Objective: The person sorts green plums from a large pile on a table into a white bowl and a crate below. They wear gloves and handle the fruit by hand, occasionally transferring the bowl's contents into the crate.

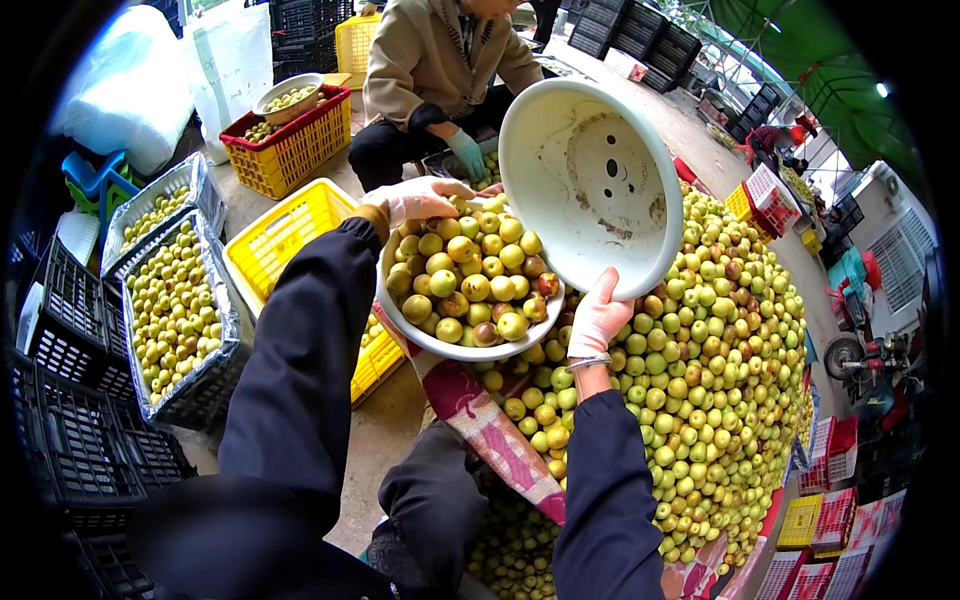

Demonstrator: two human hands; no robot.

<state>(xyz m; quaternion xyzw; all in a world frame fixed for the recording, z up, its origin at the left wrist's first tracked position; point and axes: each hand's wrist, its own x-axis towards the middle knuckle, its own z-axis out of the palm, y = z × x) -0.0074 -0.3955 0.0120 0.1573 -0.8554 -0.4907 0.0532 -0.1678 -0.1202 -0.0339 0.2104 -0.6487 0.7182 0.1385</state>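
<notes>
My gloved left hand (421, 201) rests on the far left rim of a white plastic basin (459, 351) filled with green and brownish round fruits, which look like jujubes (475, 287); whether its fingers grip the rim is unclear. In my gloved right hand (600, 315) is the lower rim of another white basin (555, 172), tilted up on its side, bare inside, with holes and brown stains in its bottom. That basin stands just right of the full one, above a large heap of the same fruit (705, 390). A patterned cloth (487, 420) edges the heap.
Across from me a person in a tan jacket (420, 67) sits, a gloved hand among fruit. On the left are a yellow crate (300, 217), lined crates of fruit (238, 330) and black crates (75, 300). A red-rimmed yellow crate (289, 154) holds a bowl. Red and yellow crates (814, 517) stand right.
</notes>
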